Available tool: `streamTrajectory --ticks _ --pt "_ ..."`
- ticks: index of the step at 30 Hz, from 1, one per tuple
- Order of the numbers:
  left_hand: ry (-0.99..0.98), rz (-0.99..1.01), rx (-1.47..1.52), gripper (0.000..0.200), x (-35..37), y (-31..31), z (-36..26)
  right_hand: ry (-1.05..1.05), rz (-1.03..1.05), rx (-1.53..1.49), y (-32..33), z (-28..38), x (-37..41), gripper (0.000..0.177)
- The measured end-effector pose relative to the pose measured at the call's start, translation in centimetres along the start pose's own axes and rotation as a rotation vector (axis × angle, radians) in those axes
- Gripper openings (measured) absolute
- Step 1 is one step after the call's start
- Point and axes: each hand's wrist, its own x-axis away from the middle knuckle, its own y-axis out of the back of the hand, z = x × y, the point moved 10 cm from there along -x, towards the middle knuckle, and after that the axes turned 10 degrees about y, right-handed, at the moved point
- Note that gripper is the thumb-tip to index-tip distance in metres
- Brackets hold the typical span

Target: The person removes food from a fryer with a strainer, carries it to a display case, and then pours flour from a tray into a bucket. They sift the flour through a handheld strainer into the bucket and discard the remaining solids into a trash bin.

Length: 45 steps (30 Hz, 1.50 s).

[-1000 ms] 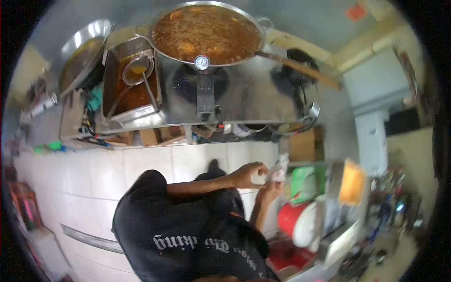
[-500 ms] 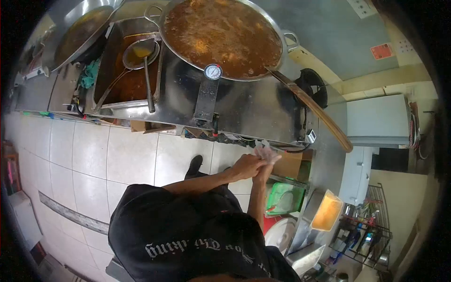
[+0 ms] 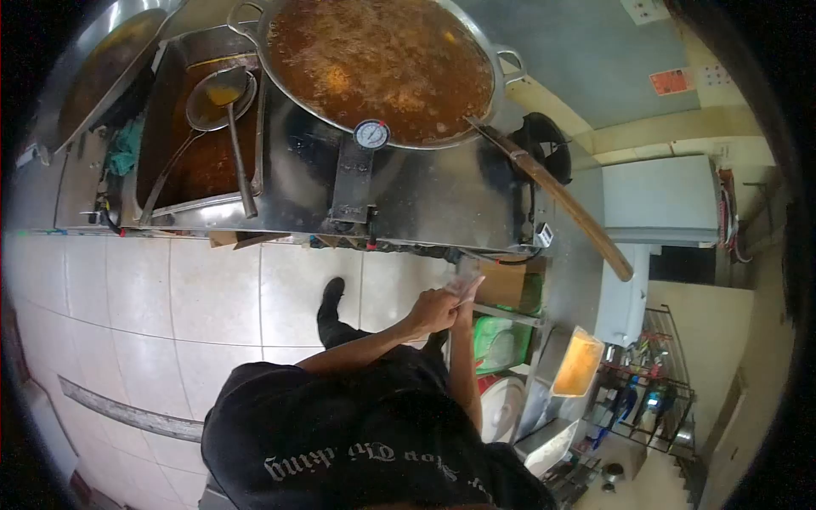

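My left hand (image 3: 431, 313) and my right hand (image 3: 463, 299) are pressed together in front of my chest, just below the edge of the steel cooker (image 3: 442, 195). Both hold a small crumpled clear plastic bag (image 3: 464, 280), which sticks out above the fingers. What is inside the bag cannot be seen. My black shirt fills the lower part of the view.
A large wok of bubbling brown liquid (image 3: 382, 59) sits on the cooker, with a dial thermometer (image 3: 371, 134) and a long wooden paddle (image 3: 565, 204). A tray with a ladle (image 3: 217, 93) stands to the left. Green and orange containers (image 3: 578, 365) and a wire rack (image 3: 654, 399) stand to the right. The floor is white tile.
The view has shifted slightly. My hands have stayed together and closed tighter around the bag, which shows less than before.
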Motion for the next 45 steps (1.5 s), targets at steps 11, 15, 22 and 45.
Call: streamTrajectory --ticks 11,15,22,45 --pt "0.153 0.115 0.176 0.016 -1.4 -4.2 1.3 -0.058 0.010 0.877 5.8 1.2 -1.1 0.054" --pt "0.181 0.150 0.108 0.016 -2.2 -6.3 1.0 0.069 -0.216 0.411 6.5 3.2 1.2 0.054" --pt "-0.040 0.394 0.115 0.012 -2.6 -13.2 -4.1 0.003 -0.142 0.470 12.9 3.7 4.7 0.067" --pt "-0.740 0.878 -0.339 0.018 12.1 -52.8 -19.7 0.448 -0.885 -1.041 53.0 -4.6 15.0 0.075"
